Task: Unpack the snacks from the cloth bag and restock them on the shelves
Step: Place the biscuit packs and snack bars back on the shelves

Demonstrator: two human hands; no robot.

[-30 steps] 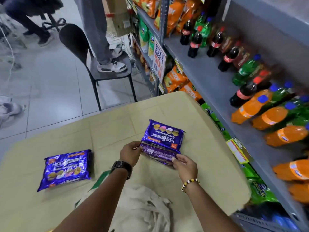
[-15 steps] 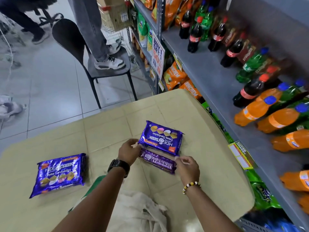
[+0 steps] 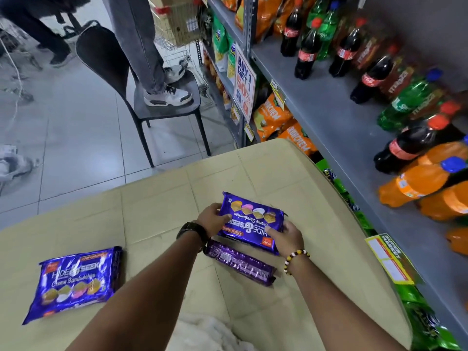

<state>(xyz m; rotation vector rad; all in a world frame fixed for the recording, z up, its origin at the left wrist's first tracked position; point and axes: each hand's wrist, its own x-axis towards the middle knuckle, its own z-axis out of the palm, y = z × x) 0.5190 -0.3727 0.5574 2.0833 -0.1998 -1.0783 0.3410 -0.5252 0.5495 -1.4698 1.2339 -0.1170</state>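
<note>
A beige table [image 3: 157, 224] fills the lower frame beside grey shelves [image 3: 329, 117] at right. The left hand [image 3: 212, 219] and right hand [image 3: 287, 236] grip a purple biscuit pack [image 3: 253, 220] at centre, fingers curled around its ends.

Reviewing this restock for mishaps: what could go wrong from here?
The left hand and right hand pinch the glossy biscuit pack only at its ends; it might slip onto the slim purple pack on the table beside it. The shelf has orange bottles close to its front edge; pushing the pack in there could knock one over.
</note>
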